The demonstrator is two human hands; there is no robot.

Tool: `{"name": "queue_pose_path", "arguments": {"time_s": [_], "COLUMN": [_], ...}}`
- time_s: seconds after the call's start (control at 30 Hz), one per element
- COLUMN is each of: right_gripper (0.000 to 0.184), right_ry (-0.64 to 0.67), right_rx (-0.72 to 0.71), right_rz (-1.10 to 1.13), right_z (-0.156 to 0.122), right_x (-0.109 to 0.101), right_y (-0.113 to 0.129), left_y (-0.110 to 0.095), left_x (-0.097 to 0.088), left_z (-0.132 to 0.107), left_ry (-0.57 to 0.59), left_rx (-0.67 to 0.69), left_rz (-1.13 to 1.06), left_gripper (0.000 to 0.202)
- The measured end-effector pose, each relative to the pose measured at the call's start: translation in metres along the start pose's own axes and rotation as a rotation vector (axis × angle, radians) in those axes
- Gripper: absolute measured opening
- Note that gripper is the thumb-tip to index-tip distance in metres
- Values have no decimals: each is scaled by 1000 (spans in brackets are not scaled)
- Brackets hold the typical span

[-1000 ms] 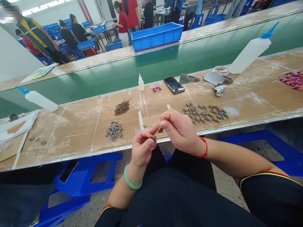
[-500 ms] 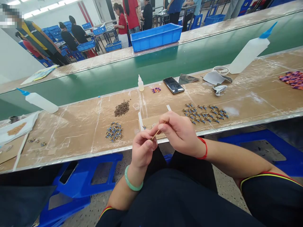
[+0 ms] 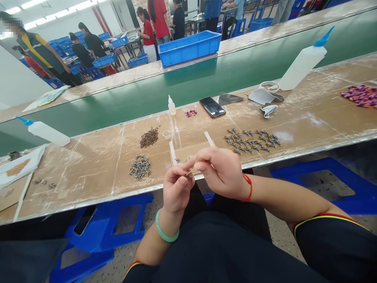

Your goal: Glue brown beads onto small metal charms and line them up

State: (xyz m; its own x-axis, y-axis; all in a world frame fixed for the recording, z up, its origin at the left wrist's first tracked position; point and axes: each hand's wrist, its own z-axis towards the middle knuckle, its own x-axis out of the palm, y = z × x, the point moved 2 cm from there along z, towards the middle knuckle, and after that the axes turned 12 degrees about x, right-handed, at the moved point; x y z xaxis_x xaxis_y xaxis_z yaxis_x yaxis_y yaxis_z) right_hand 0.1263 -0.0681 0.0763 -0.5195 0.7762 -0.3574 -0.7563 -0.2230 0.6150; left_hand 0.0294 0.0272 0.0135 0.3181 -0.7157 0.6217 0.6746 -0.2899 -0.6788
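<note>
Over the table's front edge, my right hand (image 3: 222,173) is closed, pinching a thin wooden stick (image 3: 190,171) like a toothpick. The stick's tip meets the fingers of my left hand (image 3: 177,192). Those fingers are pinched together, and whatever lies between them is too small and hidden to name. A heap of tiny blue-and-gold pieces (image 3: 140,168) lies left of my hands, with a heap of small brown discs (image 3: 149,137) behind it. To the right, similar blue-and-gold pieces (image 3: 251,141) are spread in loose rows. Two white strips (image 3: 172,153) lie just beyond my fingers.
A small dropper bottle (image 3: 171,106), a phone (image 3: 212,107) and some purple-orange pieces (image 3: 191,113) stand at the table's back. Large white bottles (image 3: 303,67) are at both sides. Beyond runs a green belt (image 3: 129,104) with a blue crate (image 3: 190,49) behind it.
My right hand has shifted slightly down and closer to the left, and less of the stick shows. The camera view has moved a little.
</note>
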Motion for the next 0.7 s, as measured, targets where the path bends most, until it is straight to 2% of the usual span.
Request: {"name": "queue_pose_path", "arguments": {"time_s": [0.13, 0.23, 0.33, 0.47, 0.57, 0.7], "right_gripper": [29, 30, 26, 21, 19, 19], "right_ry": [-9, -3, -73, -189, -243, -216], "right_rx": [41, 76, 141, 163, 134, 126], "right_rz": [-8, 20, 82, 176, 174, -16], "right_z": [1, -1, -5, -3, 4, 8], "right_x": [1, -1, -4, -7, -9, -11], "right_y": [0, 2, 4, 2, -10, -45], "left_y": [1, 3, 3, 0, -3, -3], "left_x": [-1, -2, -1, 2, 4, -1], "left_z": [-1, -2, -2, -2, 0, 1], "left_ry": [-13, 3, 38, 26, 16, -22], "left_rx": [-4, 11, 5, -29, -70, -129], "left_rz": [28, 3, -54, -116, -161, -227], "left_gripper": [32, 25, 17, 13, 14, 15]}}
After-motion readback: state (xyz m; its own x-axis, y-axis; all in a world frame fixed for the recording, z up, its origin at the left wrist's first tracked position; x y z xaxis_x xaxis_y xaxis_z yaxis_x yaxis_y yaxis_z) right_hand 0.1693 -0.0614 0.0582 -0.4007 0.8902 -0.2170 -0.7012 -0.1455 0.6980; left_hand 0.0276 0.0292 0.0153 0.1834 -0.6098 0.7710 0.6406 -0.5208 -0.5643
